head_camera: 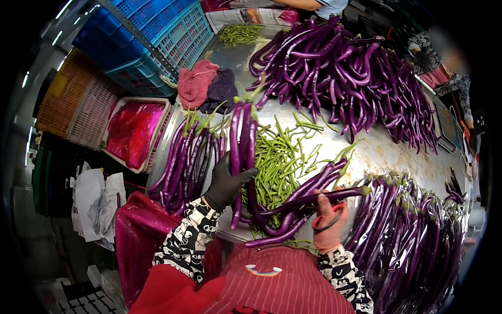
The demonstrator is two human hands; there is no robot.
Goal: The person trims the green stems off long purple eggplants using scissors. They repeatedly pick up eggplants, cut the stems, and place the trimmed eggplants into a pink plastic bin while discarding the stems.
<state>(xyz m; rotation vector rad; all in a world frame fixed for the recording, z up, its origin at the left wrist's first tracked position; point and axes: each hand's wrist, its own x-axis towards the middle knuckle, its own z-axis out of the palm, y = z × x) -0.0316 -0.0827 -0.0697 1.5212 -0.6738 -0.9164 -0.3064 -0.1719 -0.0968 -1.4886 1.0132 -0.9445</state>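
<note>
My left hand [225, 186], in a black glove, grips a few long purple eggplants [244, 135] upright, their green stems at the top. My right hand [330, 235] holds another eggplant [345, 194] by its stem half, lying crosswise. A handle loop [330, 218], apparently of scissors, circles its palm; the blades are hidden. Between my hands, several loose eggplants [274, 234] cross over a heap of short green stem pieces [276, 168]. Left of my left hand, a row of eggplants [184, 165] lies at the table's edge.
A large eggplant pile [333, 74] covers the far side of the metal table [396, 157]. Clear-wrapped eggplants [408, 235] lie at right. Cloths [198, 84], blue crates [172, 43] and a red-lined crate [135, 131] stand left. Other people [443, 66] are beyond.
</note>
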